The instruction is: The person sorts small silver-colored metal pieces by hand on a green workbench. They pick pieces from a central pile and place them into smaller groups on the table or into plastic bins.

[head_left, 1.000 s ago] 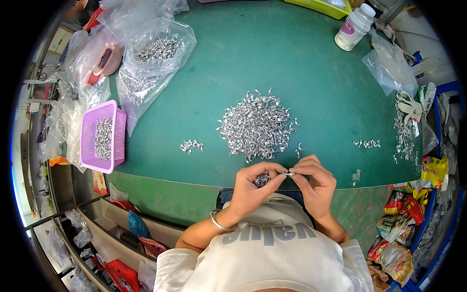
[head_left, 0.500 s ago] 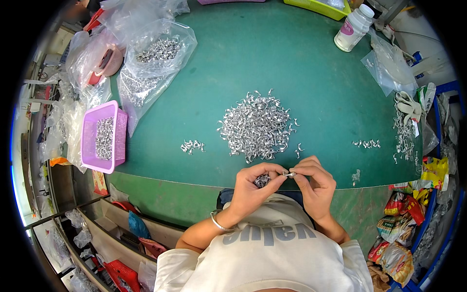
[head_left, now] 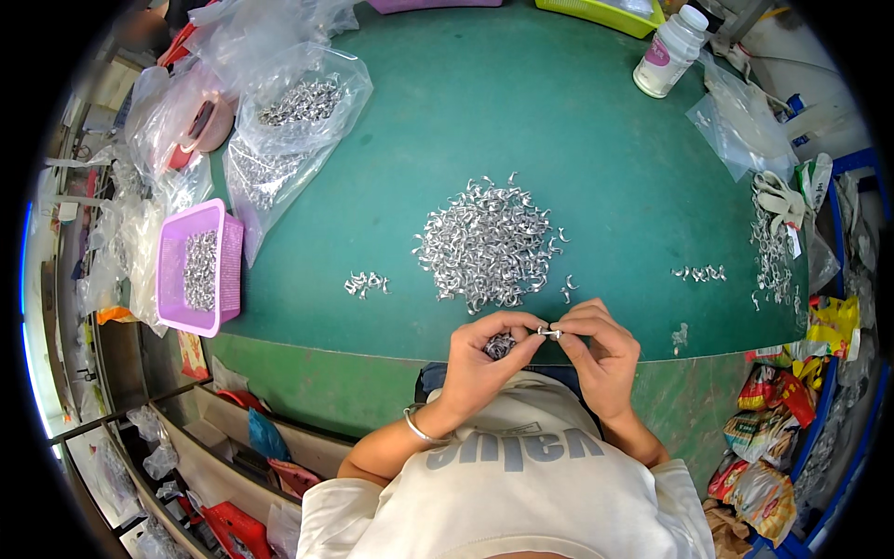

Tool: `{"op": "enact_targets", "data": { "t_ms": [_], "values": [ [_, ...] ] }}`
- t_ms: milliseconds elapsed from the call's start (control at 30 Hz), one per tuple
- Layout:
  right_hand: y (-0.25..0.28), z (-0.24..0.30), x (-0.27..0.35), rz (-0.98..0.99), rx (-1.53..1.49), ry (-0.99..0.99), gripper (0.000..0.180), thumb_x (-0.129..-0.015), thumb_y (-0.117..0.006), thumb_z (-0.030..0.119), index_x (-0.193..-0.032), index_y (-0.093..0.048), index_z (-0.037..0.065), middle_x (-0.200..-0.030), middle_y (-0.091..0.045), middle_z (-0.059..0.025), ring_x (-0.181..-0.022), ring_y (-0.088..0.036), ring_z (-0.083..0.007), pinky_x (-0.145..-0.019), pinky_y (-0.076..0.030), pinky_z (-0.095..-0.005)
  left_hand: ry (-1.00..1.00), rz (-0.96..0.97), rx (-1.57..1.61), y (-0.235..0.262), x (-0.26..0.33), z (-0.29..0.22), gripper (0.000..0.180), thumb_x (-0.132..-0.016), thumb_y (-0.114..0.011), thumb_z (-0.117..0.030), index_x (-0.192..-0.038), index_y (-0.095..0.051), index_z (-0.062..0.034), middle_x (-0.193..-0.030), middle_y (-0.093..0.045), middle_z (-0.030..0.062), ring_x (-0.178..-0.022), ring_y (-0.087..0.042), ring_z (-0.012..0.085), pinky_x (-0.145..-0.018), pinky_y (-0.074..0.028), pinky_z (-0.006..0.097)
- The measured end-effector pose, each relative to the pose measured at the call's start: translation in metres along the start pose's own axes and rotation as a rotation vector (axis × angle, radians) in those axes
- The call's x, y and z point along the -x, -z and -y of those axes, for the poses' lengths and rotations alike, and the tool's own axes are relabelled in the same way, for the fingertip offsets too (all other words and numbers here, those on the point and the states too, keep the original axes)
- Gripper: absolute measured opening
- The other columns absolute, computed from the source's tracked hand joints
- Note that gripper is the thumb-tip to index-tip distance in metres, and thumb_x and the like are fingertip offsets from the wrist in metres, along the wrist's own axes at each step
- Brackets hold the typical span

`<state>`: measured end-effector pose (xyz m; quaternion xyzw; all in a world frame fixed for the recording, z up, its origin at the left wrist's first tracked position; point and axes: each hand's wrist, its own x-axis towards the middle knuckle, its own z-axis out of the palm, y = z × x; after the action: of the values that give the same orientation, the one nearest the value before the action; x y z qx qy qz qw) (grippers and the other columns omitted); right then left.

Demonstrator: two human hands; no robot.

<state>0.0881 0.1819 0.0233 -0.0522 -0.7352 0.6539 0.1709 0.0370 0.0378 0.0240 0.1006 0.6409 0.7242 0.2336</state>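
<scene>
Between the fingertips of both hands, at the table's near edge, is a small shiny silver metal piece [head_left: 549, 332]. My left hand [head_left: 473, 365] is closed, pinching one end and cupping several more silver pieces [head_left: 500, 346] in its curled fingers. Thumb and forefinger of my right hand [head_left: 603, 361] close on the other end. Just beyond the hands lies a large heap of small curved silver metal pieces [head_left: 484, 244]. A few strays lie by its right side. To its left is a small cluster [head_left: 367, 283], and a short row [head_left: 698, 274] lies farther right.
A purple basket [head_left: 223, 270] of metal pieces stands at the table's left edge. Behind it are clear plastic bags [head_left: 321, 135] with more pieces. A white bottle [head_left: 670, 54], a yellow-green basket [head_left: 605, 17] and a glove [head_left: 780, 199] are at the right and back.
The metal piece has turned between my fingertips and shows more of its length. Both hands stay in nearly the same place, and the whole view has shifted slightly.
</scene>
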Motion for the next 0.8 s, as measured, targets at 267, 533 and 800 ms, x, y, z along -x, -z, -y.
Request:
{"op": "enact_targets", "data": {
  "t_ms": [267, 533, 800],
  "values": [
    [0.008, -0.005, 0.001, -0.062, -0.031, -0.058, 0.01, -0.072, -0.062, -0.007, -0.081, -0.064, -0.002, -0.077, -0.062, -0.0089, -0.074, -0.053, -0.0181, -0.068, -0.041, -0.0272, -0.005, -0.03, -0.015, -0.002, -0.002, 0.001, 0.012, -0.076, -0.061, 0.003, -0.089, -0.061, 0.0018, -0.066, -0.052, -0.0029, -0.06, -0.043, 0.002, -0.054, -0.034, 0.016],
    [0.105, -0.063, -0.004, -0.569, 0.356, -0.121, 0.009, -0.077, -0.062, -0.001, -0.085, -0.065, -0.001, -0.078, -0.058, -0.0041, -0.068, -0.047, -0.0091, -0.062, -0.039, -0.0205, 0.014, -0.083, 0.009, 0.002, 0.0, 0.013, 0.01, -0.079, -0.06, -0.001, -0.088, -0.06, 0.0017, -0.065, -0.052, -0.0018, -0.051, -0.041, 0.0022, -0.043, -0.029, 0.016],
    [0.15, -0.076, 0.003, -0.726, 0.59, -0.123, 0.008, -0.076, -0.062, 0.001, -0.084, -0.065, 0.001, -0.077, -0.057, -0.0037, -0.069, -0.046, -0.012, -0.063, -0.04, -0.0237, 0.099, -0.084, 0.014, -0.002, -0.001, 0.011, 0.01, -0.079, -0.058, 0.004, -0.087, -0.062, 0.0015, -0.068, -0.052, -0.0028, -0.06, -0.043, 0.0017, -0.053, -0.033, 0.016]
  ]
}}
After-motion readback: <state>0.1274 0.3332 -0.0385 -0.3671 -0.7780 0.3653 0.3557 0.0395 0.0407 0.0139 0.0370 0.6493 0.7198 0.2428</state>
